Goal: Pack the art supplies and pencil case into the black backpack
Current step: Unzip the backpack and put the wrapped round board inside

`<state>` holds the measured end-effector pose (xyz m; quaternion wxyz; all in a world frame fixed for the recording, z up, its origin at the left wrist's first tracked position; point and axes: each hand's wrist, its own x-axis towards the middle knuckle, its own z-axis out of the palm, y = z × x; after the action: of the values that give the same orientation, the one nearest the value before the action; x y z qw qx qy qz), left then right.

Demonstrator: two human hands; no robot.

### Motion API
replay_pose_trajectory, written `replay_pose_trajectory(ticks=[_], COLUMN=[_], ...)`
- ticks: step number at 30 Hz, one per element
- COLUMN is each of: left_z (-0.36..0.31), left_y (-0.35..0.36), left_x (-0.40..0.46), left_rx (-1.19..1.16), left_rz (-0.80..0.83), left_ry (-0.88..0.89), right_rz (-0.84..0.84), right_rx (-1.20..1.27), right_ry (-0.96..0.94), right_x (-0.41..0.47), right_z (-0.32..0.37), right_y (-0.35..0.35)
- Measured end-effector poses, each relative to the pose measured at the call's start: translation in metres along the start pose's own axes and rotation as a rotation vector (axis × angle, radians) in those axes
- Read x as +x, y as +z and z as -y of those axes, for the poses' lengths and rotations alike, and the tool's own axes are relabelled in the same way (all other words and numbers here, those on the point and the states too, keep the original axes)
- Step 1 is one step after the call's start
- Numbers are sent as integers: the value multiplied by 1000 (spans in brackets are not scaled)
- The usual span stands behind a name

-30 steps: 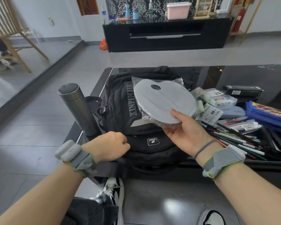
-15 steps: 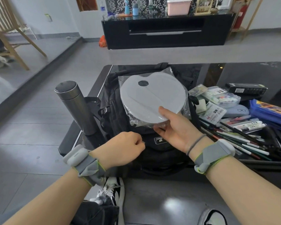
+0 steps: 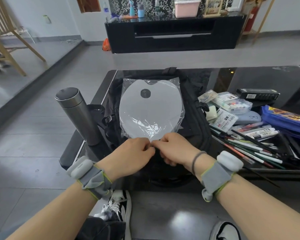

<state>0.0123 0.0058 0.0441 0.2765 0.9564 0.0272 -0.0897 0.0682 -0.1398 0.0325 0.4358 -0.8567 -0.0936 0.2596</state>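
The black backpack lies flat on the dark glass table. A white round paint palette in clear plastic wrap rests on top of it. My left hand and my right hand meet at the palette's near edge, fingers curled, and pinch the wrap there. The fingers hide the exact point of hold. A pale blue pencil case with a glasses print lies to the right among marker packs. Several pens and brushes lie loose by it.
A steel flask stands upright at the backpack's left, near the table's edge. A blue folder and a black box lie at the far right. My shoes are on the floor below the table's near edge.
My right hand brought the palette left and laid it flat on the backpack. It then slid down to the near edge. My left hand moved right to meet it there.
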Motion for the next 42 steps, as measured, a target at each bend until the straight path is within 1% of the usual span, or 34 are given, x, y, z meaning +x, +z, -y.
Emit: replay_pose_trajectory(ticks=[2, 6, 8, 12, 14, 16, 18, 20, 21, 24, 25, 28, 32, 36, 40, 42], left_z=[0, 2, 3, 6, 7, 8, 13, 18, 20, 18, 16, 12, 14, 17, 20, 23], left_y=[0, -1, 2, 6, 5, 0, -8, -13, -13, -13, -14, -13, -12, -15, -19, -24], left_x=[-2, -2, -3, -3, -4, -5, -6, -6, -6, -2, -1, 4, 7, 10, 12, 13], left_rx=[12, 51, 63, 120, 146, 141, 159, 206, 253, 374, 386, 444, 472, 487, 427, 389], left_rz=[9, 45, 37, 42, 82, 127, 140, 121, 87, -87, -106, -35, 36, 24, 54, 44], left_ry=[9, 30, 44, 81, 91, 96, 120, 194, 244, 354, 372, 414, 418, 429, 433, 434], right_rz=[-2, 113, 136, 90, 68, 36, -48, -150, -174, -189, -201, -233, -265, -275, -272, -284], right_rx=[30, 167, 227, 347, 364, 280, -19, -334, -396, -435, -440, -491, -580, -589, -608, -631], right_ry=[4, 86, 118, 152, 181, 139, -10, -160, -201, -249, -258, -277, -314, -333, -324, -326], right_x=[-4, -14, -17, -21, -22, -24, -25, -28, -30, -32, -33, -35, -38, -37, -39, -42], right_z=[2, 9, 10, 7, 5, 3, -1, -4, -4, -5, -5, -7, -7, -4, -1, -1], right_y=[3, 7, 7, 15, 20, 24, 25, 26, 25, 25, 25, 24, 24, 24, 21, 18])
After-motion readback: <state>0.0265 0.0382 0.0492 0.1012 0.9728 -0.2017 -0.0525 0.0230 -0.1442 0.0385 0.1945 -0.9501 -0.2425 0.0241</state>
